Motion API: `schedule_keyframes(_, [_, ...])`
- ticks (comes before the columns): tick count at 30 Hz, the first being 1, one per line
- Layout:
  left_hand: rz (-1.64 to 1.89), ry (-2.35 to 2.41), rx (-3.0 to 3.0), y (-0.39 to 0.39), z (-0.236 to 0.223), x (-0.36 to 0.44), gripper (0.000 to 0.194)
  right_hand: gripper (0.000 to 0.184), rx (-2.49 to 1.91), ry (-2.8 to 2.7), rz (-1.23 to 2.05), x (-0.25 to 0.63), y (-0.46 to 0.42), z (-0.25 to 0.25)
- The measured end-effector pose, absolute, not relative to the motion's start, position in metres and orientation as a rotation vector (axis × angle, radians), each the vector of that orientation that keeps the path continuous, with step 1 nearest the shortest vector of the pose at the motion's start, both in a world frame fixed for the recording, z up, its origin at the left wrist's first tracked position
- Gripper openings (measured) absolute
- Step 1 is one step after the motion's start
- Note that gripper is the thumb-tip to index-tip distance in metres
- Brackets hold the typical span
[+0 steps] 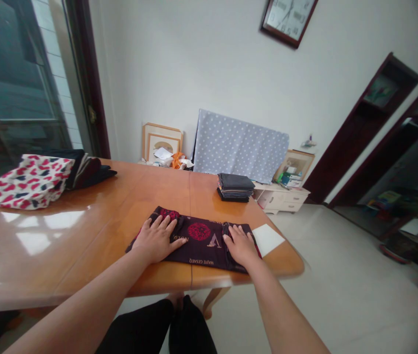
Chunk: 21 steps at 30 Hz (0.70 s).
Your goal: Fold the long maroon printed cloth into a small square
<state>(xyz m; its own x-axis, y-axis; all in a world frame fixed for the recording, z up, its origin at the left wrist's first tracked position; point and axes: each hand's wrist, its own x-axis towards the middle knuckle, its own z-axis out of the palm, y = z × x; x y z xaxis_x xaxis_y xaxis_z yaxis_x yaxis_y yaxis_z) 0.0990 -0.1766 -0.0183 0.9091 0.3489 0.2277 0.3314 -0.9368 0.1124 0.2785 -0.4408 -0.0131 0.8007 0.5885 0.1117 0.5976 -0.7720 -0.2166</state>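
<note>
A dark purple garment (201,248) with red and gold print and lettering lies folded into a long flat shape near the table's front edge. My left hand (157,238) rests flat on its left part, fingers spread and thumb pointing inward. On its right part my right hand (240,244) lies palm down, fingers stretched out. Both hands press on the cloth without gripping it. Folded-over flaps show under the fingers at each side. What kind of garment it is, I cannot tell.
The wooden table (135,191) holds a neat stack of folded dark clothes (235,187) at the back right. A white sheet (268,239) lies by the right corner. Heart-patterned cloth (32,182) and a dark clothes pile (91,172) sit at left. Behind stands a white cabinet (286,200).
</note>
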Motion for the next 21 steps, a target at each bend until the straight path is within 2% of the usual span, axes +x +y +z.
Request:
schedule_keyframes(5, [0.386,0.531,2.986,-0.177,-0.019,0.099,0.098,0.061,-2.740,-0.405,-0.224,0.298,-0.491,0.009])
schedule_keyframes(8, [0.394,0.525,2.978,-0.176,-0.021,0.100,0.100,0.067,-2.769,-0.237,-0.116,0.300,-0.519,0.004])
schedule_keyframes(11, [0.394,0.518,2.968,-0.175,-0.022,0.101,0.101,0.053,-2.680,-0.284,0.042,0.296,-0.529,-0.008])
schedule_keyframes(14, [0.389,0.521,2.952,-0.175,-0.022,0.101,0.101,0.039,-2.629,-0.332,0.053,0.293,-0.523,-0.009])
schedule_keyframes(21, [0.373,0.522,2.909,-0.179,-0.017,0.097,0.100,0.028,-2.757,-0.435,-0.120,0.273,-0.476,0.044])
